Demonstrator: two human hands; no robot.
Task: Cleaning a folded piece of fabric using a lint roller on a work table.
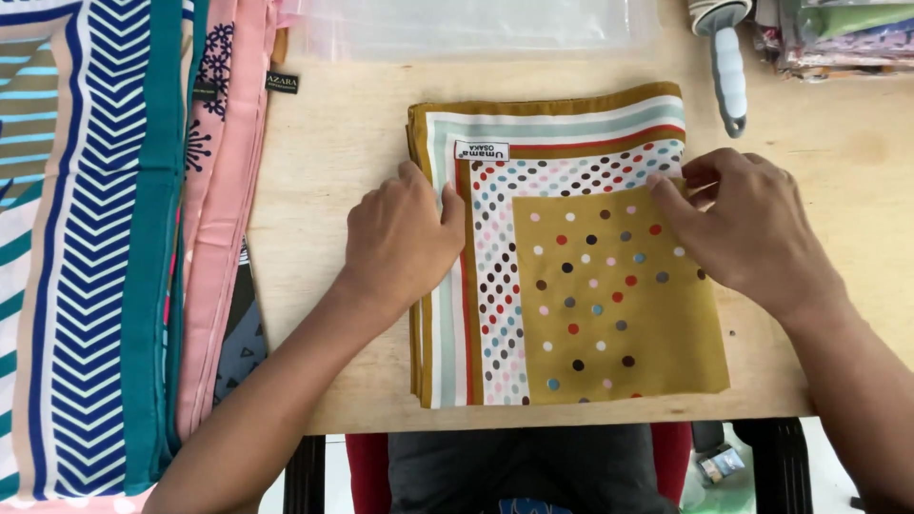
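Observation:
A folded square scarf [609,305], mustard with coloured dots, a white dotted band and striped borders, lies flat on a light wooden table [324,171]. A small white label sits near its upper left corner. My left hand [400,238] rests palm down on the scarf's left edge, fingers together. My right hand [743,224] presses on the scarf's right side, its fingertips pinching the top layer near the upper right edge.
Several long scarves [105,247] hang over the table's left side: blue chevron, teal, pink. Clear plastic bags [466,29] lie at the back. A lint roller [728,67] and stacked packed scarves [838,38] sit at the back right. The table's front edge runs below the scarf.

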